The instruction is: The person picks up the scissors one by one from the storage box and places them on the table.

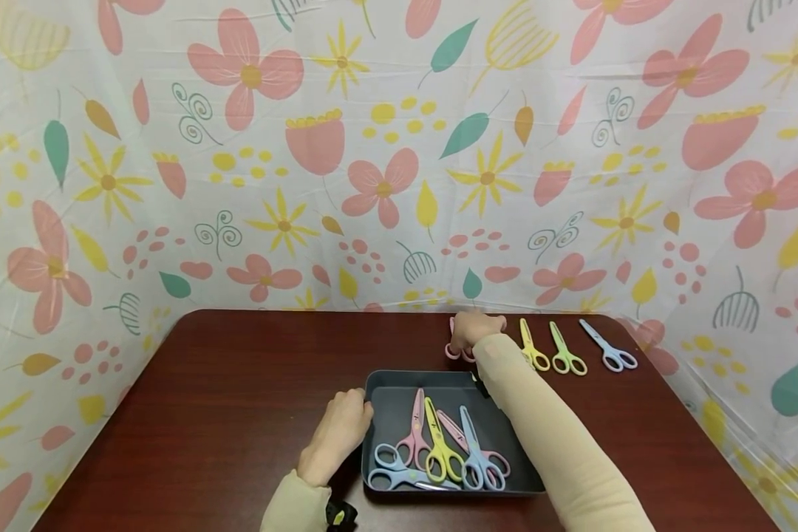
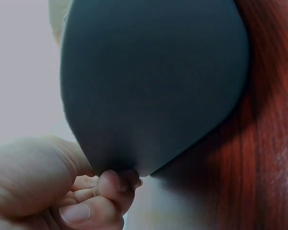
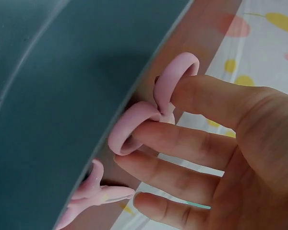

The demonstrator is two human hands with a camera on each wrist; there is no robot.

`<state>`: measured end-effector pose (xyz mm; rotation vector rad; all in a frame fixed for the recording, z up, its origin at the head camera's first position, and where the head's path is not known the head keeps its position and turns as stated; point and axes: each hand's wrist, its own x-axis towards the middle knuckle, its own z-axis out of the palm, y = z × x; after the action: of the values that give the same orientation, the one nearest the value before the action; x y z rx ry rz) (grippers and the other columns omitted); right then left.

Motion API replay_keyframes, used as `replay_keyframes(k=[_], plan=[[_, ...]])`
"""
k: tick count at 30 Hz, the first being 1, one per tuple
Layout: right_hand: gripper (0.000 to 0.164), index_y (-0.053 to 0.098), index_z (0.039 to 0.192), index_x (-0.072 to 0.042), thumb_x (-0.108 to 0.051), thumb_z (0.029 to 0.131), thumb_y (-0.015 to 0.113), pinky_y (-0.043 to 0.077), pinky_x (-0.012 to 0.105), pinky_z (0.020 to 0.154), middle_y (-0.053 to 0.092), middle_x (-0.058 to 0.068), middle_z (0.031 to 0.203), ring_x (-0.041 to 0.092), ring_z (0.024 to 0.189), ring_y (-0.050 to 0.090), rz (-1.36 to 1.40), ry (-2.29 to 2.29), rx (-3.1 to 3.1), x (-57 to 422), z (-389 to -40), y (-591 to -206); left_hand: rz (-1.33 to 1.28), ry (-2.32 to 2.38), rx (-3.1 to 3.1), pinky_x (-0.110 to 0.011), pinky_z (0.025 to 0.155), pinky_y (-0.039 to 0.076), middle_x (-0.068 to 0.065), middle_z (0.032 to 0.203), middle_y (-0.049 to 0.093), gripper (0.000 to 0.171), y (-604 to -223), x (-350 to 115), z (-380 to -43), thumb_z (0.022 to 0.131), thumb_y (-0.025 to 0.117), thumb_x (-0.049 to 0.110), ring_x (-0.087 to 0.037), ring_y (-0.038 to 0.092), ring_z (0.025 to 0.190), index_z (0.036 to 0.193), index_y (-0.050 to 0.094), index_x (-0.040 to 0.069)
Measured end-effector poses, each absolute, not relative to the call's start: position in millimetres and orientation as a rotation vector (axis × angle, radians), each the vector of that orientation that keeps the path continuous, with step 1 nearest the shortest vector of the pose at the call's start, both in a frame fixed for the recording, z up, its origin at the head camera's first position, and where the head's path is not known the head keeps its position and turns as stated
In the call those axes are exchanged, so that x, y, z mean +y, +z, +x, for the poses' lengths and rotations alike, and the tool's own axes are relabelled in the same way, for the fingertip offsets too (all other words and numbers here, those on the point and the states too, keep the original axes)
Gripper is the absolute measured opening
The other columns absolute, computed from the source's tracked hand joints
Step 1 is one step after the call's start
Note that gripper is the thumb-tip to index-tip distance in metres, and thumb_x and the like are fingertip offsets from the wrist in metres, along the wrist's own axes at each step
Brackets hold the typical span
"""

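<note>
My left hand (image 1: 340,428) grips the left side of a dark grey tray (image 1: 392,406), its thumb and fingers pinching the rim in the left wrist view. Inside the tray lie pink scissors (image 1: 417,428), yellow scissors (image 1: 437,436), blue scissors (image 1: 472,451) and others, overlapping one another. Beyond the tray's far edge, my right hand (image 1: 475,330) holds pink scissors (image 3: 170,79) by the handle, thumb and forefinger at its two loops. Their blades are hidden. A second pair of pink scissors (image 3: 86,196) shows beside the fingertips in the right wrist view.
To the right of my right hand, yellow scissors (image 1: 527,336), green scissors (image 1: 558,340) and blue scissors (image 1: 596,338) lie in a row near the back edge of the brown table (image 1: 253,384). A flower-printed cloth (image 1: 386,244) hangs behind the table.
</note>
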<state>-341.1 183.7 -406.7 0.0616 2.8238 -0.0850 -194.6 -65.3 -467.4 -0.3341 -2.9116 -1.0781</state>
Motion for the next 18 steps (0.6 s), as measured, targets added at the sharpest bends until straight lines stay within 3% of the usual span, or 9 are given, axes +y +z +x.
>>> replay_keyframes(k=[7,13,18], plan=[[0.013,0.068,0.073,-0.012,-0.022,0.077,0.077,0.031,0.065,0.090,0.065,0.004,0.070,0.028,0.081,0.055,0.057,-0.009,2.802,175.9,-344.8,-410.9,-0.331,-1.067,-2.913,-0.031,0.047,0.039,-0.004,0.059,0.047,0.012,-468.2,-65.7,-195.3,0.092,0.055,0.005,-0.017,0.046,0.048,0.083,0.061,0.000],[0.019,0.067,0.083,-0.014,-0.025,0.076,0.081,0.027,0.071,0.091,0.063,0.009,0.088,0.032,0.088,0.057,0.020,0.031,2.817,173.0,-343.8,-414.3,-0.329,-1.067,-2.914,-0.031,0.047,0.040,-0.003,0.059,0.048,0.012,-469.0,-65.6,-196.2,0.093,0.056,0.005,-0.017,0.046,0.048,0.082,0.061,0.001],[0.022,0.067,0.090,-0.015,-0.024,0.076,0.083,0.022,0.073,0.093,0.063,0.015,0.106,0.044,0.108,0.054,0.008,0.053,2.817,171.1,-346.1,-416.8,-0.339,-1.065,-2.898,-0.031,0.046,0.039,-0.003,0.058,0.047,0.012,-468.4,-66.2,-195.7,0.092,0.056,0.004,-0.016,0.046,0.047,0.081,0.061,0.001]])
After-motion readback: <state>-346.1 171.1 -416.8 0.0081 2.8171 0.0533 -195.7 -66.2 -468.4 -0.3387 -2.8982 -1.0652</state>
